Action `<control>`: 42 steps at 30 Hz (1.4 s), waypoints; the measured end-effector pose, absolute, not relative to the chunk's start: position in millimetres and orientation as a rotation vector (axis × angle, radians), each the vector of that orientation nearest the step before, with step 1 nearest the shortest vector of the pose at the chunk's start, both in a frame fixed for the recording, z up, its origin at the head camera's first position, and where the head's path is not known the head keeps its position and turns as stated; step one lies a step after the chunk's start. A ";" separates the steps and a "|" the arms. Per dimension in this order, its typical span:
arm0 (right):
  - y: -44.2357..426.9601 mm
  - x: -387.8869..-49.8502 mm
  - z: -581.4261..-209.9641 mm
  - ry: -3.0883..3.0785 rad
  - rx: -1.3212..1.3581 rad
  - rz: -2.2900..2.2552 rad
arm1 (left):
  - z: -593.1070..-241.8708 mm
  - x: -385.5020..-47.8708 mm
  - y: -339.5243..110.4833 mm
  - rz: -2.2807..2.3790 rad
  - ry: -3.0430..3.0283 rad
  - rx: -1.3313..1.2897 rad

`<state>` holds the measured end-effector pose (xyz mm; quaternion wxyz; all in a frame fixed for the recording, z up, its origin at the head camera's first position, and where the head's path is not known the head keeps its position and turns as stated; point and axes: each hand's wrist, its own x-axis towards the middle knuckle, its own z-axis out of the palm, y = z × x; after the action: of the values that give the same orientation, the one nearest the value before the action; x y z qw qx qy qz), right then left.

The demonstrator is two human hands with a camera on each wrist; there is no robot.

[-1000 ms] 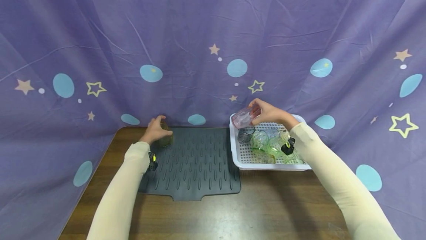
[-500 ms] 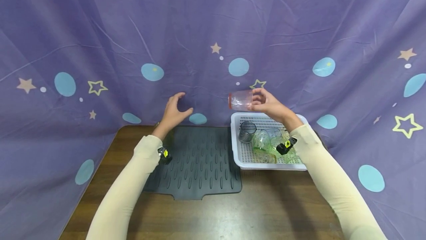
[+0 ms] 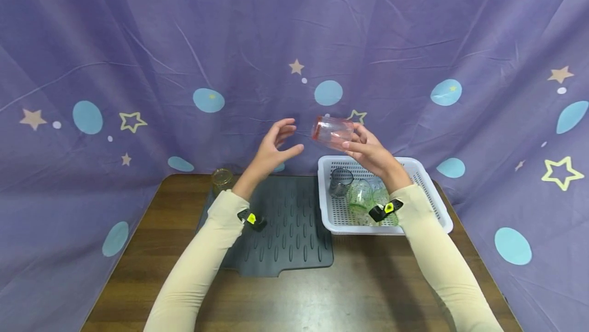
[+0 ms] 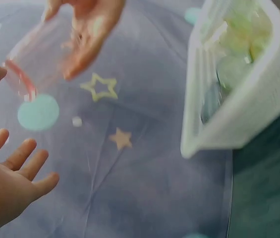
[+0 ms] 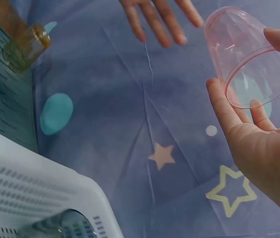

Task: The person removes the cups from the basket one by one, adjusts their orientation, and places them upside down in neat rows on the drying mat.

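A clear pink glass is tilted on its side in the air, its base toward the left. Near its rim my right hand grips it between thumb and fingers, as the right wrist view also shows. My left hand hovers just left of the glass's base, fingers spread and apart from it. In the left wrist view the pink glass is blurred. An amber glass stands on the dark drying mat, behind my left forearm.
Right of the mat stands a white perforated basket holding a grey-blue glass, a green glass and several others, partly hidden by my right wrist. A purple patterned curtain hangs behind the wooden table.
My left hand let go of the amber glass at the mat's back left, rose and moved right toward the pink glass. My right hand lifted the pink glass from above the basket and tilted it.
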<state>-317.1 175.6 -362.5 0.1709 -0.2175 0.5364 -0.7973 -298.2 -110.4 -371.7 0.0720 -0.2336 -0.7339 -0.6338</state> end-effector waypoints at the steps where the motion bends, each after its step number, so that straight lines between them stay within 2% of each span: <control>1: 174.1 -316.8 -364.3 1.512 -0.621 -2.262 | -370.4 -296.9 -106.4 -1.943 -2.192 -0.712; 11: 157.9 -310.7 -375.0 1.467 -0.678 -2.239 | -370.5 -291.6 -79.7 -2.152 -2.041 -0.696; 23: 148.2 -307.4 -376.2 1.447 -0.668 -2.187 | -373.5 -288.8 -75.1 -2.223 -1.924 -0.596; 42: 165.0 -315.1 -387.3 2.112 -0.763 -1.382 | -389.7 -297.8 -116.9 -2.096 -2.070 -0.493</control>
<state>-315.1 165.0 -387.3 0.2496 -0.2800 0.7757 -0.5074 -297.8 -116.9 -389.7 0.0774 -0.1646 -0.6909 -0.6997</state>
